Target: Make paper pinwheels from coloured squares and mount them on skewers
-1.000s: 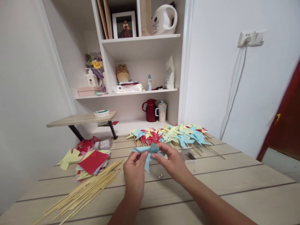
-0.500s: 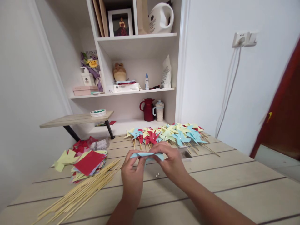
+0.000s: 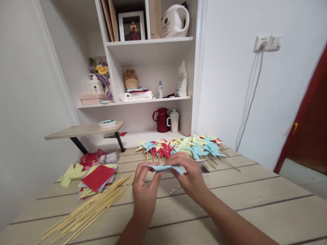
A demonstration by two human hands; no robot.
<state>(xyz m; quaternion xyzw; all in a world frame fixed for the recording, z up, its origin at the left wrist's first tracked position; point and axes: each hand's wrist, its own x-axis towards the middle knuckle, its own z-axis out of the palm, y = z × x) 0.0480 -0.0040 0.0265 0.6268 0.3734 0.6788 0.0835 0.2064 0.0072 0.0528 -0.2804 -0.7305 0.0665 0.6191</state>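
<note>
A light blue paper pinwheel piece [image 3: 166, 167] is pinched between both hands above the wooden table [image 3: 255, 200]. My left hand [image 3: 145, 189] grips its left side with thumb and fingers closed. Over its right side my right hand [image 3: 190, 175] curls its fingers on top of the folds. Two small white beads [image 3: 172, 191] lie on the table just below the hands. Behind the hands lies a row of finished pinwheels [image 3: 184, 147] in blue, yellow and red on sticks.
A bundle of bamboo sticks [image 3: 89, 211] lies at the left front. A stack of coloured paper squares [image 3: 98, 178] sits beside it, with cut paper shapes [image 3: 76, 169] further left. A white shelf unit [image 3: 150, 68] stands behind, a red door [image 3: 309, 129] at right.
The blue paper hung with a flap pointing down a second ago; now it is folded flat between the hands. The view has shifted slightly.
</note>
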